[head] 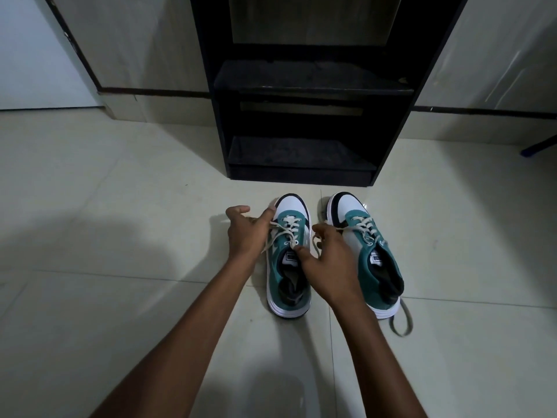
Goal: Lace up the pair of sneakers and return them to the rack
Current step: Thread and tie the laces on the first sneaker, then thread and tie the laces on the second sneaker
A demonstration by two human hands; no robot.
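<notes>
Two teal-and-white sneakers stand side by side on the tiled floor, toes toward a black rack (304, 86). The left sneaker (286, 282) has a cream lace (281, 233) crossing its upper eyelets. My left hand (245, 233) is at that shoe's left side, pinching one lace end between thumb and fingers. My right hand (328, 260) sits between the shoes, holding the other lace end near the top eyelet. The right sneaker (370, 251) is laced partway, and a loose lace end (401, 321) trails on the floor by its heel.
The rack's shelves (301, 152) hold nothing and stand just beyond the shoes' toes. Pale walls flank the rack, with a dark skirting line. A blue object (539, 147) pokes in at the right edge. Open tiled floor surrounds the shoes.
</notes>
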